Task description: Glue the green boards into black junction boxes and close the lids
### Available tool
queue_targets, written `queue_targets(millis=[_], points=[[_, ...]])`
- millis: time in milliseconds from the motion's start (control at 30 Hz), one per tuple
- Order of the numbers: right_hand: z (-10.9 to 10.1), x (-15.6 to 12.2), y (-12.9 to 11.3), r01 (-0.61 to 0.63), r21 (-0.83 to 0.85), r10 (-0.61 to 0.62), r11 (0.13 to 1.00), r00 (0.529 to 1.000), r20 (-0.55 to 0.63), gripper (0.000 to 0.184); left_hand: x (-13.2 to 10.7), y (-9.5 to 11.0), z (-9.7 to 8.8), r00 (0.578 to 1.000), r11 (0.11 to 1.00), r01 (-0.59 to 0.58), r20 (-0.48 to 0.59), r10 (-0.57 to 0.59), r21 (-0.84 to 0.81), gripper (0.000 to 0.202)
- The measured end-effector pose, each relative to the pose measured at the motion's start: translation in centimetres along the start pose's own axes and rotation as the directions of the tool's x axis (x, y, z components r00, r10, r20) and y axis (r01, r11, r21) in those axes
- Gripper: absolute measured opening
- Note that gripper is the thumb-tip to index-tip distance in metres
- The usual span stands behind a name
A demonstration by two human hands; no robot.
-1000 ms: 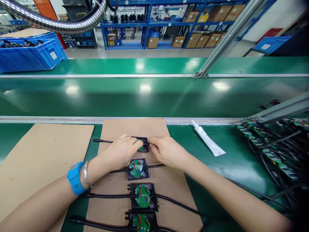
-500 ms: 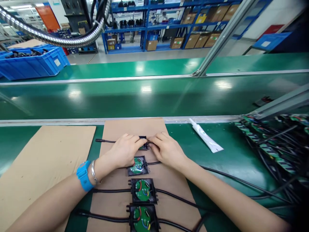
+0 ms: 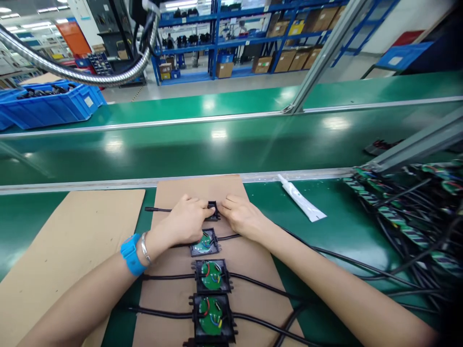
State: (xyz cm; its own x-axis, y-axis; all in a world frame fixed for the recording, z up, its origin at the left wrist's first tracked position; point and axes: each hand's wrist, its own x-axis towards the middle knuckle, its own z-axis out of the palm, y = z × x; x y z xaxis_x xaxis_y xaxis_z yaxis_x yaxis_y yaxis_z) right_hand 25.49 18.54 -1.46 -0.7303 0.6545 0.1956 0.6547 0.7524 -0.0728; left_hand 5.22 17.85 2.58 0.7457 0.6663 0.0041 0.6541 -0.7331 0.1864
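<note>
The farthest black plastic housing (image 3: 213, 212) lies on a strip of cardboard (image 3: 195, 185), partly covered by my fingers. My left hand (image 3: 188, 219) is closed on its left side, with the thumb over the housing and a short black lead (image 3: 158, 209) coming out to the left. Against the right side, my right hand (image 3: 241, 218) has its fingers pinched on the black cable, largely hidden by them. Nearer me, in a column, lie open housings with green circuit boards: one (image 3: 204, 243) under my left wrist, another (image 3: 211, 276), and a larger-looking one (image 3: 212, 315).
A white tube (image 3: 302, 198) lies right of the cardboard. Cabled circuit boards (image 3: 408, 217) are heaped at the right, their black cables (image 3: 347, 260) running under my right forearm. Another cardboard sheet (image 3: 83, 241) lies left. A metal post (image 3: 325, 58) and blue bin (image 3: 54, 103) stand beyond.
My right fingers have drawn in closer to the far housing's right side, and the cable between them shows less. My left hand stays on the housing. The view has shifted slightly.
</note>
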Motion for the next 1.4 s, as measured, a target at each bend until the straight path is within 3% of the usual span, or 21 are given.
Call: queue_targets(millis=[100,233,333,533,667,800,867,967,1033,1100,1167,1233,1300,1400], points=[[-0.8,-0.7,0.2,-0.053,0.007,0.054,0.999,0.998,-0.014,0.03,-0.8,-1.0,-0.8,0.998,0.997,0.008,-0.057,-0.012,-0.072,0.036],[-2.2,-0.7,-0.8,-0.157,0.035,0.159,0.987,0.985,-0.063,0.029,-2.7,-3.2,-1.2,0.962,0.97,0.183,-0.173,-0.209,-0.158,0.029],[-2.9,0.8,-3.1,-0.191,0.039,0.193,0.981,0.979,-0.06,0.032,-3.6,-4.7,-0.6,0.942,0.944,0.259,-0.162,-0.293,-0.205,0.019],[-2.5,4.2,-7.8,-0.165,-0.039,0.168,0.985,0.982,0.09,0.037,-2.9,-4.9,0.7,0.949,0.929,0.258,-0.11,-0.294,-0.265,0.009],[-2.1,5.5,-7.7,-0.096,0.003,0.095,0.995,0.984,0.149,0.036,-2.3,-5.3,1.4,0.954,0.925,0.245,-0.096,-0.283,-0.292,0.011],[-2.2,6.0,-6.6,-0.144,0.029,0.137,0.989,0.976,0.171,0.03,-2.7,-5.1,1.3,0.957,0.937,0.227,-0.12,-0.266,-0.266,0.013],[-3.2,4.7,-6.4,-0.167,0.042,0.158,0.985,0.973,0.167,0.033,-4.4,-3.6,0.6,0.952,0.947,0.219,-0.161,-0.259,-0.233,0.017],[-5.3,-0.6,-7.0,-0.186,0.123,0.169,0.975,0.977,0.132,0.041,-9.9,0.2,-0.5,0.963,0.957,0.172,-0.162,-0.213,-0.235,0.029],[-6.3,-5.2,-8.0,-0.185,0.277,0.145,0.943,0.977,0.158,0.045,-14.1,2.9,-0.5,0.993,0.94,0.112,0.013,-0.114,-0.323,0.061],[-6.5,-9.4,-9.1,-0.226,0.337,0.136,0.914,0.953,0.27,0.06,-17.2,4.9,0.1,0.992,0.951,0.122,0.076,-0.105,-0.282,0.089],[-5.9,-12.3,-10.1,-0.292,0.318,0.185,0.902,0.927,0.325,0.063,-18.7,6.0,0.9,0.979,0.951,0.193,0.106,-0.172,-0.24,0.079],[-4.8,-13.9,-10.9,-0.311,0.304,0.211,0.9,0.923,0.321,0.041,-18.8,6.5,1.5,0.965,0.936,0.253,0.126,-0.228,-0.243,0.05],[-4.2,-14.7,-11.4,-0.281,0.327,0.182,0.902,0.936,0.301,0.018,-18.3,6.8,1.5,0.963,0.933,0.252,0.159,-0.216,-0.257,0.028],[-4.9,-14.7,-11.1,-0.267,0.359,0.166,0.894,0.943,0.288,0.012,-17.3,6.9,0.1,0.973,0.945,0.201,0.168,-0.161,-0.258,0.013]])
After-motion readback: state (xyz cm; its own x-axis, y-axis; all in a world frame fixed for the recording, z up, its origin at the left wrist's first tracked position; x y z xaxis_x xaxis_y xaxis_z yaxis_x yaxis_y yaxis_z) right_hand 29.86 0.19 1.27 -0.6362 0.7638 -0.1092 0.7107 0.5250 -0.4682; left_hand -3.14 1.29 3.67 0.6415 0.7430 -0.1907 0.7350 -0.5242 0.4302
